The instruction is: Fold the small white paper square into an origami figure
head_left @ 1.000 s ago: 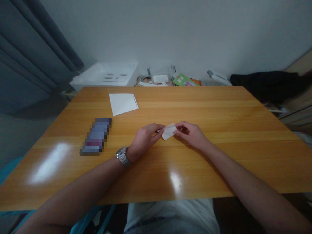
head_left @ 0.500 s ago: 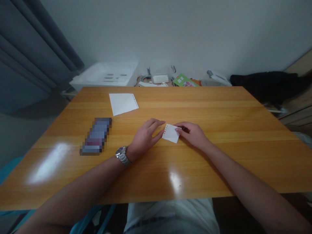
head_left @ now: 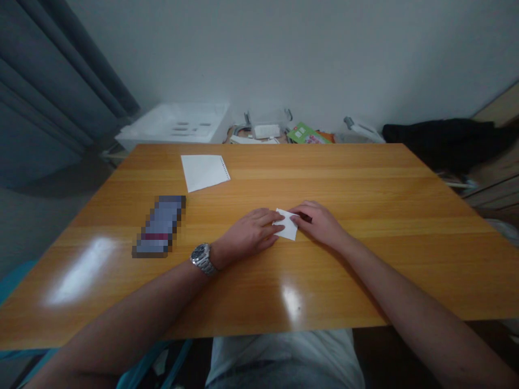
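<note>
A small white piece of paper [head_left: 288,227] lies between my two hands near the middle of the wooden table [head_left: 365,178]. My right hand [head_left: 320,221] pinches its right edge between thumb and forefinger. From the other side, my left hand [head_left: 255,229], with a metal watch [head_left: 203,259] at the wrist, rests its outstretched, slightly parted fingers over the paper's left edge. Those fingers cover the perforated margin. Whether my left thumb is under the paper cannot be seen.
A larger white sheet [head_left: 206,173] with a perforated side lies at the back left. Nearer me is a pixelated phone-like slab [head_left: 160,227]. Beyond the far edge stand a white plastic tray [head_left: 178,124] and a green booklet [head_left: 306,134]. Dark cloth [head_left: 438,140] lies at right.
My left hand has moved right and its fingers now lie over the paper's left edge. My right hand keeps its pinch, almost still.
</note>
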Demonstrator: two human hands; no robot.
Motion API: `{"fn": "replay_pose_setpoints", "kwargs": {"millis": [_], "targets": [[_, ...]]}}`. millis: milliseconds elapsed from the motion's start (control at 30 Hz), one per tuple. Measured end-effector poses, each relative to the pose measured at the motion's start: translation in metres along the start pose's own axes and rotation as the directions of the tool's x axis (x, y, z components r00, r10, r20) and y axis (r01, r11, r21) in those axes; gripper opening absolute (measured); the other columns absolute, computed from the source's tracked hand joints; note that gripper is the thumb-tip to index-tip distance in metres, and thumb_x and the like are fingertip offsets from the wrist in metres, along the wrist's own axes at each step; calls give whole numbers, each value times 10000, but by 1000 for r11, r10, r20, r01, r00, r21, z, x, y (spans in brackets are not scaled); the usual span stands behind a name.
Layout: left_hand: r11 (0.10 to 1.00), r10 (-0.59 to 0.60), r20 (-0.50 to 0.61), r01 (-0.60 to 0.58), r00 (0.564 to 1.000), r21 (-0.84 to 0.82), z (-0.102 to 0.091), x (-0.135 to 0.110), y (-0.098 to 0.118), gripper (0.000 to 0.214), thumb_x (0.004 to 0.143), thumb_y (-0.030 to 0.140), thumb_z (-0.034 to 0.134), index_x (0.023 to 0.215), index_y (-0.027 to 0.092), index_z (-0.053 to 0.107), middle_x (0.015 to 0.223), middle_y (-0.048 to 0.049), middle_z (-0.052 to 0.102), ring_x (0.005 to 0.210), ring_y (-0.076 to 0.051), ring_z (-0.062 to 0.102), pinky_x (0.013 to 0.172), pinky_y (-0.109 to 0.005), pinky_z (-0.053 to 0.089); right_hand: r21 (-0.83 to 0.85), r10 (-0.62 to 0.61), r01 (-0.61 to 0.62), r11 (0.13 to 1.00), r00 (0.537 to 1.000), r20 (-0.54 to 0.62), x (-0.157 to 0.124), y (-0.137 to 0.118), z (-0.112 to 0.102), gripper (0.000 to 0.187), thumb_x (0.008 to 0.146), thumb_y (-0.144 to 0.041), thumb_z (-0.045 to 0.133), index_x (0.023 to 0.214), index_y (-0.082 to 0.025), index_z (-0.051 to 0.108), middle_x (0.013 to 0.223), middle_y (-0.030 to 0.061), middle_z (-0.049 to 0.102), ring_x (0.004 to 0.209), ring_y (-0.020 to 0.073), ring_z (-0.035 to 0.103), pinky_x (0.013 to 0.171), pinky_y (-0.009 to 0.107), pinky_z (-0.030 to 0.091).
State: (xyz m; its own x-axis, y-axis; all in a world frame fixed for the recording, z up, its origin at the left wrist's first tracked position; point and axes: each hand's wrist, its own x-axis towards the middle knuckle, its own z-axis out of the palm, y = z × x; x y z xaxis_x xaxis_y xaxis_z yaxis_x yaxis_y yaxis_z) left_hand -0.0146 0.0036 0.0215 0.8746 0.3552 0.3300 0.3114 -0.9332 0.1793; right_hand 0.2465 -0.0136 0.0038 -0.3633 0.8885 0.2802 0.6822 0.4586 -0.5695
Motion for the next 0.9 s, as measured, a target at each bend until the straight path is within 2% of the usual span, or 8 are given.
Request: {"fn": "replay_pose_setpoints", "kwargs": {"millis": [133,267,467,567,733,900], "targets": [[1000,-20,52,20,998,5,4,-2,-2,343,1033,303,513,1329,180,636,1405,-128,610,1276,-257,588,1157,-479,427,17,-12,13,1000,1000,-22,0,2,2,190,986,-292,604,1093,-216,742,981,86,674,931,237,623,813,386,507],[999,-42,83,43,996,-17,7,-4,-3,367,1042,332,497,1357,187,618,1428,-120,597,1255,-249,601,1117,-454,466,23,-24,24,999,999,-22,0,4,3,183,978,-288,614,1092,-219,740,976,80,656,926,234,627,807,388,520],[998,-70,60,70,996,7,8,-5,-2,362,1045,342,493,1343,193,634,1412,-109,615,1207,-250,625,1056,-428,503,24,-32,34,999,997,-63,-1,3,1,194,977,-261,609,1123,-218,731,1016,80,664,923,222,637,818,386,541],[995,-93,52,92,994,26,6,-4,0,361,1047,345,485,1341,201,638,1371,-111,632,1172,-248,630,1027,-428,515,17,-80,82,996,993,-81,-1,2,-4,208,984,-243,593,1147,-221,720,1052,86,675,961,225,646,852,397,549],[993,-112,59,109,992,45,3,-2,4,377,1044,331,483,1364,186,622,1318,-140,621,1139,-250,607,1028,-435,514,-10,-194,193,981,981,-20,-1,3,-9,230,982,-228,589,1179,-235,709,1129,105,698,1052,249,654,923,451,552],[991,-123,53,120,991,51,4,-2,5,391,1040,321,487,1373,154,609,1314,-151,609,1136,-255,587,1027,-433,514,-28,-268,270,963,962,61,-3,3,-11,317,952,-131,557,1207,-238,713,1264,111,699,1169,250,649,1007,469,538]]}}
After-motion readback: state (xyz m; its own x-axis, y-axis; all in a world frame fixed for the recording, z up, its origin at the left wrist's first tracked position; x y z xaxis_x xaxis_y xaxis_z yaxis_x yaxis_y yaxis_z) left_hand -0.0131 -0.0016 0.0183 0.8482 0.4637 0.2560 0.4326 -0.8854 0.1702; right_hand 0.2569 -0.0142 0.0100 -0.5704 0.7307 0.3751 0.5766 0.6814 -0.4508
